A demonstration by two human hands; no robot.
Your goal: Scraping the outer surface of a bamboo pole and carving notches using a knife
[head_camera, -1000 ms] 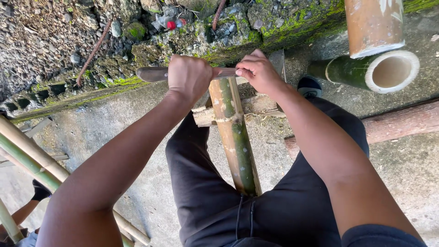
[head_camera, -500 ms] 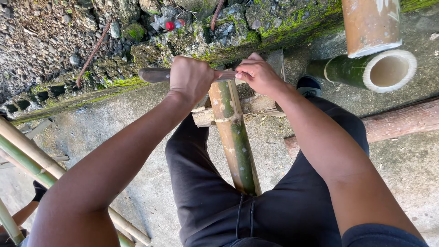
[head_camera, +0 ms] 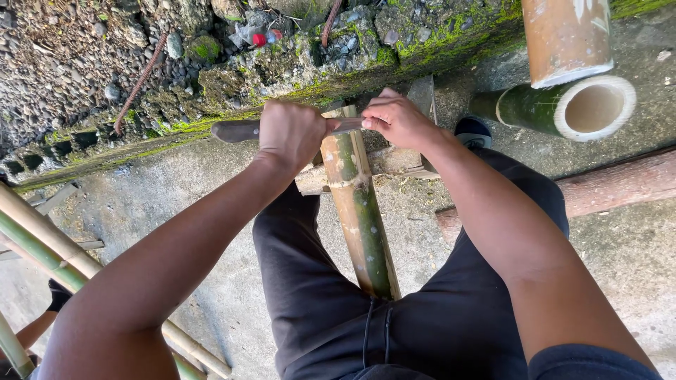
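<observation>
A green and tan bamboo pole (head_camera: 360, 218) runs from my lap away to a mossy stone edge. Across its far end lies a big knife (head_camera: 236, 130) with a dark handle. My left hand (head_camera: 292, 134) is closed around that handle, left of the pole. My right hand (head_camera: 398, 119) pinches the blade's far end on the pole's right side. The blade itself is mostly hidden by both hands. The pole's far end rests on a pale wooden block (head_camera: 394, 162).
A short hollow bamboo section (head_camera: 563, 105) and a tan one (head_camera: 567, 39) lie at the upper right. A reddish log (head_camera: 620, 183) crosses the right side. Long bamboo poles (head_camera: 42, 243) lean at lower left. Concrete floor lies under my legs.
Both hands with the knife have stayed on the pole's far end, shifting only slightly. The view has moved a little.
</observation>
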